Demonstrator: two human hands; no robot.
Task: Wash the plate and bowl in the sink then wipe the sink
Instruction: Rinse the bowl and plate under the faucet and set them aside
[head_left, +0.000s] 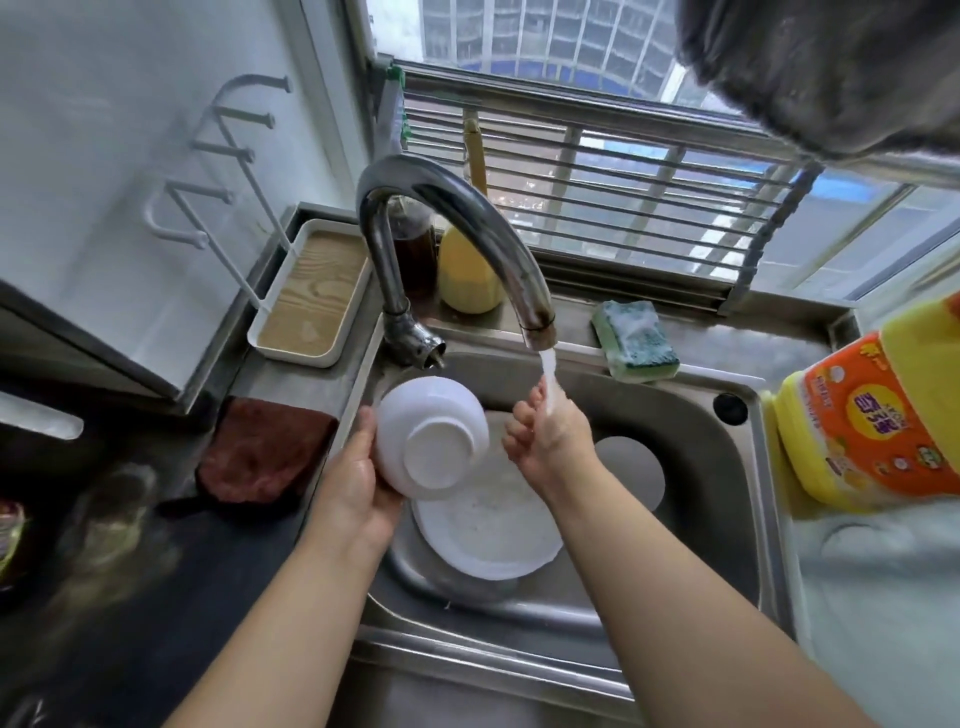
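Bowl sits bottom-up in the gripping left hand, at the sink's left side, just left of the water. Right hand, fingers loose, rinses there above the plate.

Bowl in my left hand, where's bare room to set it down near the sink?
Bare steel on the back ledge right of the sponge, and basin floor around the drain cover. Crowded: the plate fills the basin's left; bottles crowd behind the faucet.
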